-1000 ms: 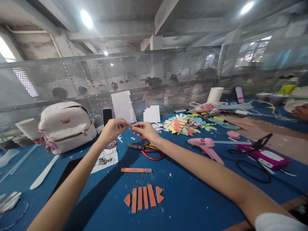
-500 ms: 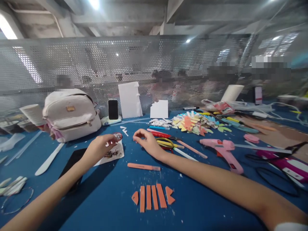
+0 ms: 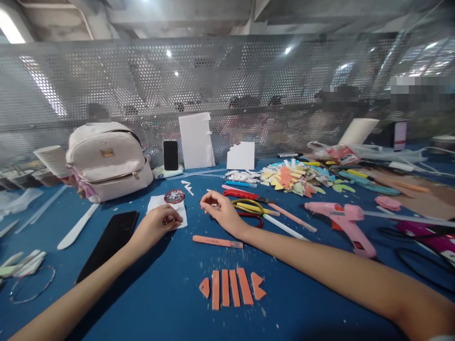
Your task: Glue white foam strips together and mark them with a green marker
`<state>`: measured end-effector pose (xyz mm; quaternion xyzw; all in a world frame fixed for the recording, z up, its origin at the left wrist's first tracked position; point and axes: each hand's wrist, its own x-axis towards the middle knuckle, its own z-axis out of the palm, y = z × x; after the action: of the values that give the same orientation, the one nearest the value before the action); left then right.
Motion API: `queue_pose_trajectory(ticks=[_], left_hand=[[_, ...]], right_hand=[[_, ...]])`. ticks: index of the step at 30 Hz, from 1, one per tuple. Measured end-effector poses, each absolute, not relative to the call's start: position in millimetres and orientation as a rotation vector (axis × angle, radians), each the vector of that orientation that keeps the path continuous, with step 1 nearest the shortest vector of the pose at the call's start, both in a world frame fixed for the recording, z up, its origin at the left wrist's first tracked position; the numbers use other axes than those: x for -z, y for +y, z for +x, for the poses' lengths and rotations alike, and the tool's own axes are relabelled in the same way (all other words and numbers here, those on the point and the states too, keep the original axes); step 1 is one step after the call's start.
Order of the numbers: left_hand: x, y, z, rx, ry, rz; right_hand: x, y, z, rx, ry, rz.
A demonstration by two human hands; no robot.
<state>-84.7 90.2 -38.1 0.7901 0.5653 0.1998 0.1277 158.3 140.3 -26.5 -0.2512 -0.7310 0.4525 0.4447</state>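
Note:
My left hand (image 3: pixel 159 222) is over a white sheet of paper (image 3: pixel 155 203), its fingers bent together and pressed down at small dark bits on it. What the fingertips pinch is too small to name. A round, red-rimmed dish (image 3: pixel 174 196) of tiny shiny pieces sits at the paper's far edge. My right hand (image 3: pixel 223 212) rests on the table with thumb and forefinger closed; anything in them is hidden. Beside it lie scissors with yellow handles (image 3: pixel 245 206). Nearer me are an orange marker (image 3: pixel 213 241) and orange strips (image 3: pixel 225 288) between a pointed piece (image 3: pixel 205 287) and a notched tail-shaped piece (image 3: pixel 258 287).
A pink glue gun (image 3: pixel 341 215) lies right, before a heap of coloured scraps (image 3: pixel 293 177). Left are a black phone (image 3: pixel 106 241), a white plastic knife (image 3: pixel 78 226) and a pale backpack (image 3: pixel 110 161). A perforated metal screen (image 3: pixel 213 76) stands behind.
My left hand has moved down and toward me from beside the round dish onto the dark bits, leaving the dish in plain sight. My right hand keeps its pinch. The view has shifted slightly.

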Motion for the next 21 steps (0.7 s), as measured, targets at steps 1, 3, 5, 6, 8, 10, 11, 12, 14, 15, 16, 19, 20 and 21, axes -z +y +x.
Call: queue_pose_trajectory(ticks=[1, 3, 5, 6, 8, 10, 11, 12, 14, 15, 16, 19, 20, 21], left_hand=[[38.1, 89.6, -84.2, -0.586, 1.643, 2.295], [38.3, 89.1, -83.0, -0.594, 1.637, 2.292], [38.7, 89.3, -81.5, -0.602, 1.628, 2.293], [38.9, 89.5, -80.7, -0.606, 1.620, 2.295], [38.6, 89.3, -78.9, -0.619, 1.602, 2.298], [37.1, 87.5, -77.3, -0.652, 1.597, 2.286], [35.9, 85.8, -76.6, -0.677, 1.600, 2.271], [34.5, 83.8, -75.9, -0.708, 1.607, 2.250], [31.7, 79.1, -74.9, -0.779, 1.627, 2.192], [30.7, 76.8, -74.4, -0.815, 1.635, 2.157], [30.3, 74.7, -73.7, -0.850, 1.641, 2.118], [32.6, 70.5, -69.7, -0.947, 1.620, 1.990], [34.2, 69.5, -67.5, -0.977, 1.598, 1.950], [36.0, 68.4, -64.8, -1.004, 1.572, 1.913]], right_hand=[[26.4, 140.2, 158.2, -1.122, -1.810, -0.621], [26.0, 139.9, 158.3, -1.120, -1.810, -0.619], [25.2, 139.3, 158.7, -1.118, -1.814, -0.616], [24.8, 139.0, 159.0, -1.117, -1.816, -0.616], [24.1, 138.5, 159.3, -1.115, -1.819, -0.617], [23.8, 138.5, 159.4, -1.113, -1.821, -0.619], [23.8, 138.6, 159.4, -1.111, -1.823, -0.619], [23.9, 138.8, 159.3, -1.109, -1.825, -0.619], [24.3, 139.3, 159.0, -1.104, -1.828, -0.620], [24.6, 139.5, 158.9, -1.101, -1.830, -0.620], [24.9, 139.7, 158.8, -1.098, -1.832, -0.621], [26.4, 140.1, 159.1, -1.089, -1.848, -0.617], [26.9, 140.3, 159.3, -1.086, -1.857, -0.615], [27.4, 140.5, 159.6, -1.082, -1.868, -0.614]])
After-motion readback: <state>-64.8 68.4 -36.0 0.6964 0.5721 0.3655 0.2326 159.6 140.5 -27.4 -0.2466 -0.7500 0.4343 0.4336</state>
